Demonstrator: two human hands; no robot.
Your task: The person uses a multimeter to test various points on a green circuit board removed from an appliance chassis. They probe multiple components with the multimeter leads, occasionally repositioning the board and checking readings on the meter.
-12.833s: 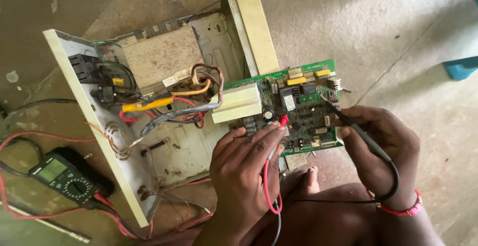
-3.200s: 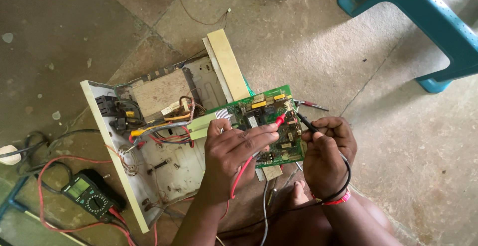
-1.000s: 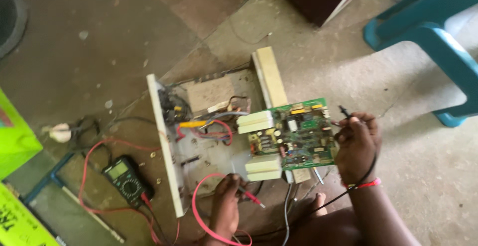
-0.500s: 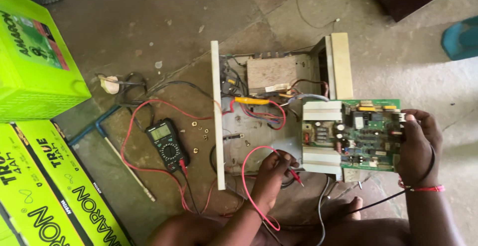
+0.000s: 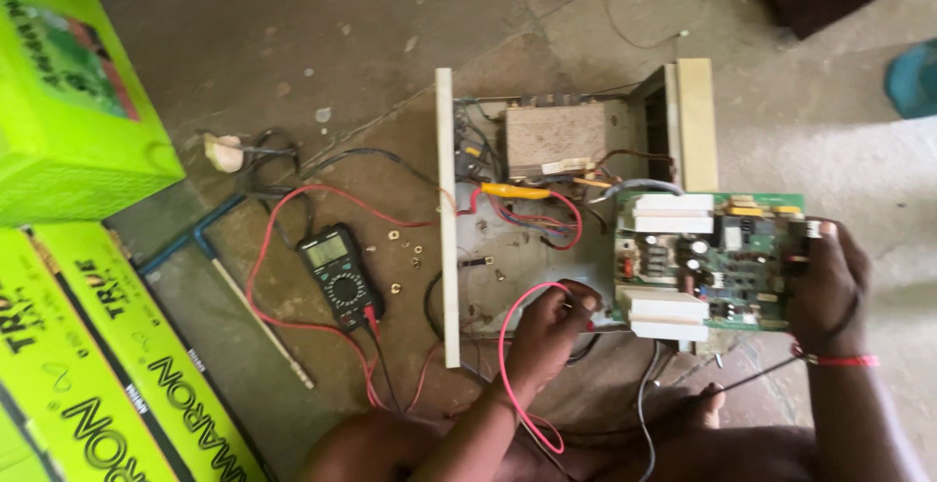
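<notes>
Left hand [image 5: 549, 331] pinches the red probe [image 5: 586, 324] left of the green circuit board [image 5: 727, 262], right hand [image 5: 825, 282] grips the board's right edge: hold it steady.

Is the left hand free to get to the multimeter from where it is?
Probably yes. The left hand holds the red probe lead, but the floor between it and the multimeter holds only thin leads and the chassis wall.
</notes>
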